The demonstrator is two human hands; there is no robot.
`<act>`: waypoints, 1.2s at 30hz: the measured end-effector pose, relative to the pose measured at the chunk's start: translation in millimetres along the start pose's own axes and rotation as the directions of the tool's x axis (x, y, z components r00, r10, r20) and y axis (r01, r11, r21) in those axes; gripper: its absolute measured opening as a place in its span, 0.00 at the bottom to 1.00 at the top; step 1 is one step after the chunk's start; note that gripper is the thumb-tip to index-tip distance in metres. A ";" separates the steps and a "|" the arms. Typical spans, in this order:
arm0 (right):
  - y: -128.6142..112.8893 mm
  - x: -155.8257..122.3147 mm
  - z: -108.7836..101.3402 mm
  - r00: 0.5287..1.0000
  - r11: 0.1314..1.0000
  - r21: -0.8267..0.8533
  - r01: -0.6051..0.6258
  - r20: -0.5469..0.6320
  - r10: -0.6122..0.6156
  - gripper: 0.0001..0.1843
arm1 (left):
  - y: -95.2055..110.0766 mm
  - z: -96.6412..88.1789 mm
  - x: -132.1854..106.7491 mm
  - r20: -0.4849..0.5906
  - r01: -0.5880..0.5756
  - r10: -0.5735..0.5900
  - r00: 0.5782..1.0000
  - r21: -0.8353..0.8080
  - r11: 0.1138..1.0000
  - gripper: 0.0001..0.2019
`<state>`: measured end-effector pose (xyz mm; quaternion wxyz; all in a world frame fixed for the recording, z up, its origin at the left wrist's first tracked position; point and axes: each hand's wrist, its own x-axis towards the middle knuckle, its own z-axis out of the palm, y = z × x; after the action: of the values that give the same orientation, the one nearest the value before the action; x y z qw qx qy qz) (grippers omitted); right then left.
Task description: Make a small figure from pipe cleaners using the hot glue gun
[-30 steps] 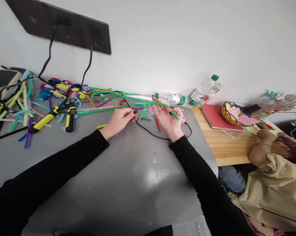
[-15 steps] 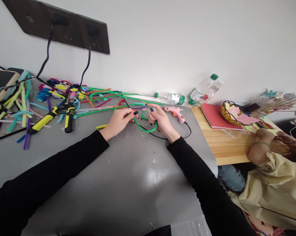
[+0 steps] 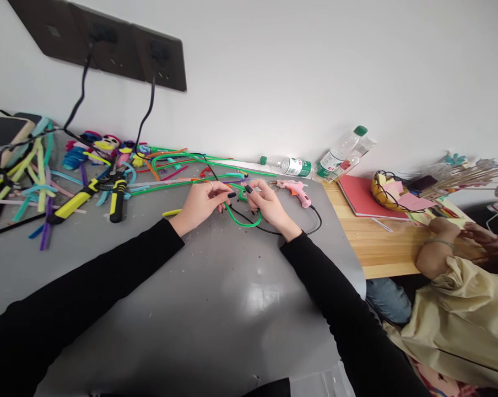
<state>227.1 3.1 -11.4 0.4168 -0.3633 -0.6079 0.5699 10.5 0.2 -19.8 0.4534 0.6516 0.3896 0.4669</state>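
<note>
My left hand (image 3: 201, 203) and my right hand (image 3: 269, 207) are both closed on a green pipe cleaner (image 3: 244, 221), bent into a loop that hangs between them just above the grey table (image 3: 216, 309). The fingertips of the two hands nearly meet at the top of the loop. A pink glue gun (image 3: 295, 191) lies just beyond my right hand, its black cord (image 3: 315, 220) curving under my wrist. More green and orange pipe cleaners (image 3: 170, 165) lie behind my hands.
Yellow-handled pliers (image 3: 117, 194) and a heap of coloured pipe cleaners (image 3: 38, 176) lie at the left. Two plastic bottles (image 3: 340, 154) lie by the wall. A red notebook (image 3: 362, 196) and a wire basket (image 3: 391, 193) sit on the wooden table, where another person's arm (image 3: 443, 256) rests.
My right hand turned palm-down and came in toward my left hand. The green pipe cleaner went from an arch over my right palm to a loop below the hands. The glue gun came into sight.
</note>
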 end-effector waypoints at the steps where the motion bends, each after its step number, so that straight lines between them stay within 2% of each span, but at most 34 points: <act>1: -0.2 -0.7 0.6 1.000 1.000 -0.007 -0.005 0.022 0.006 0.28 | 0.6 0.6 -0.2 0.002 0.001 -0.001 1.000 -0.021 1.000 0.23; 5: -2.4 -3.7 2.7 0.996 0.999 -0.035 -0.012 0.091 0.015 0.27 | 5.0 2.9 -1.1 -0.003 0.002 -0.003 1.000 -0.083 0.997 0.24; 12: -11.3 -5.8 5.2 0.989 0.998 -0.069 -0.012 0.145 0.022 0.27 | 8.8 2.9 -0.4 -0.094 0.015 -0.026 0.995 -0.112 0.994 0.28; 22: -10.1 -8.1 4.5 0.984 0.985 -0.174 -0.020 0.170 0.050 0.27 | 3.2 2.9 -1.5 -0.087 -0.003 -0.008 0.996 -0.120 0.993 0.27; 27: -9.6 -7.8 4.3 0.980 0.981 -0.193 -0.035 0.186 0.072 0.26 | 8.7 4.0 -1.7 -0.050 -0.018 0.013 0.999 -0.110 0.994 0.27; 31: -12.0 -8.8 5.4 0.976 0.977 -0.206 -0.052 0.196 0.093 0.26 | 7.7 4.3 -2.2 -0.073 -0.013 0.006 0.997 -0.093 0.996 0.26; 36: -12.3 -8.6 4.2 0.982 0.984 -0.175 -0.029 0.180 0.061 0.25 | 6.8 4.7 -2.3 -0.083 -0.021 0.014 0.996 -0.090 0.996 0.27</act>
<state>227.0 -7.5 0.0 0.3129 -0.3571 -0.6822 0.5560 14.9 -5.0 -14.6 0.4618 0.6140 0.3808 0.5146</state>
